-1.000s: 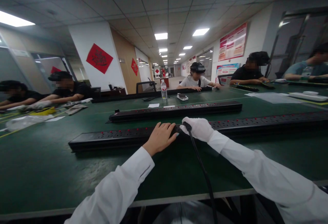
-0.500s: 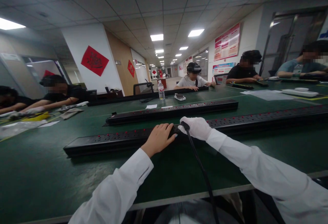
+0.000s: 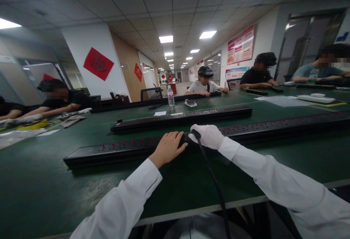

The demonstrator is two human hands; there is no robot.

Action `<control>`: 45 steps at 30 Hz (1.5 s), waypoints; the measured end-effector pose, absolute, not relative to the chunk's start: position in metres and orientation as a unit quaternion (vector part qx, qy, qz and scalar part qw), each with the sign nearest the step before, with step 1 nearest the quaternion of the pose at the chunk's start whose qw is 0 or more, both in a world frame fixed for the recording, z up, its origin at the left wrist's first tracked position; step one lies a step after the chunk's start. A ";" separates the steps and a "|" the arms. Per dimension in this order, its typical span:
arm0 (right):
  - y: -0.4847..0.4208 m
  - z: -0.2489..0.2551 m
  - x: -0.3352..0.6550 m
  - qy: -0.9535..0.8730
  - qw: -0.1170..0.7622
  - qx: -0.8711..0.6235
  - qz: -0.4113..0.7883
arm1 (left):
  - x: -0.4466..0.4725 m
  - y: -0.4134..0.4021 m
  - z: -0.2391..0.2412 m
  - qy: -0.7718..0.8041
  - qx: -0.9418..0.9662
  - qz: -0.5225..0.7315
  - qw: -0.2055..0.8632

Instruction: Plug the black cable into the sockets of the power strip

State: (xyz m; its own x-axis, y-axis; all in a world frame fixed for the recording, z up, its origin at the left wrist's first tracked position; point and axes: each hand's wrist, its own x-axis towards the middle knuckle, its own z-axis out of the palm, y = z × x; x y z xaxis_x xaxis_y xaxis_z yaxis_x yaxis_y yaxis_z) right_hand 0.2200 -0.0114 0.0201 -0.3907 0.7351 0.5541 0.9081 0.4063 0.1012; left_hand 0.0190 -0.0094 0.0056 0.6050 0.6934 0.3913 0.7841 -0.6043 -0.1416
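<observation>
A long black power strip (image 3: 90,154), with red switches and rows of sockets on top, lies across the table before me. My bare left hand (image 3: 167,147) is closed over it, fingers on top and thumb along the near side. Just to the right, my right hand (image 3: 210,136), in a white glove, grips a black plug (image 3: 196,134) at the strip's upper face. The fingers hide the plug's front end, so I cannot tell how far it sits in a socket. From the plug a black cable (image 3: 214,180) runs down over the table edge toward me.
Behind lies a second black power strip (image 3: 180,118). Farther back on the green table (image 3: 35,180) are a water bottle (image 3: 171,97), a white device (image 3: 190,103) and paper slips (image 3: 160,113). Several people sit around the table, one person (image 3: 205,82) straight across.
Both hands keep their place on the power strip and the plug. The whole view has shifted slightly, with things appearing a little farther left.
</observation>
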 end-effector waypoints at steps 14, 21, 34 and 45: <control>-0.009 0.019 0.224 -0.824 0.245 -0.477 -0.183 | 0.019 -0.009 0.006 -0.397 -0.893 -0.137 0.161; -0.005 0.022 0.226 -0.847 0.267 -0.426 -0.173 | 0.017 -0.006 0.005 -0.387 -0.899 -0.133 0.156; -0.010 0.020 0.222 -0.832 0.269 -0.449 -0.186 | 0.018 -0.007 0.006 -0.395 -0.896 -0.134 0.151; -0.009 0.024 0.223 -0.843 0.235 -0.450 -0.180 | 0.018 -0.007 0.007 -0.389 -0.896 -0.133 0.168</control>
